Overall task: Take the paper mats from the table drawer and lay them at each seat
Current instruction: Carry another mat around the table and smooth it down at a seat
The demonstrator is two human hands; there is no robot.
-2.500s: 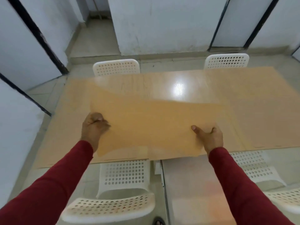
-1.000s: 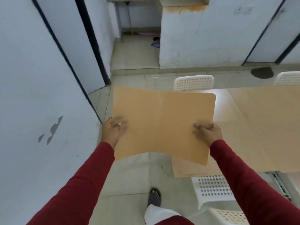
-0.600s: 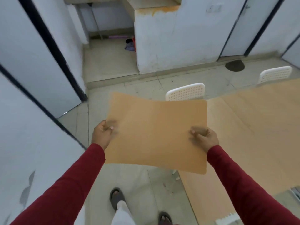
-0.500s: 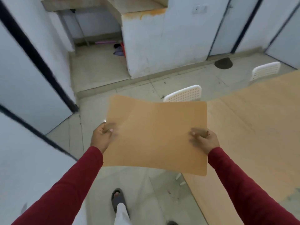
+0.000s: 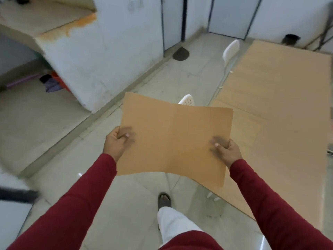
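I see the mat [image 5: 173,141] held in the air left of the bench [image 5: 281,105], left hand [image 5: 116,141] and right hand [image 5: 228,150] pinching opposite side edges; it bows between them, so I judge it light, thin, floppy, best supported at both edges.

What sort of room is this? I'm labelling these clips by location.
Probably a plain dining or canteen room: a long table covered with brown paper mats, white perforated plastic chairs pushed up to it, tiled floor and whitewashed walls.
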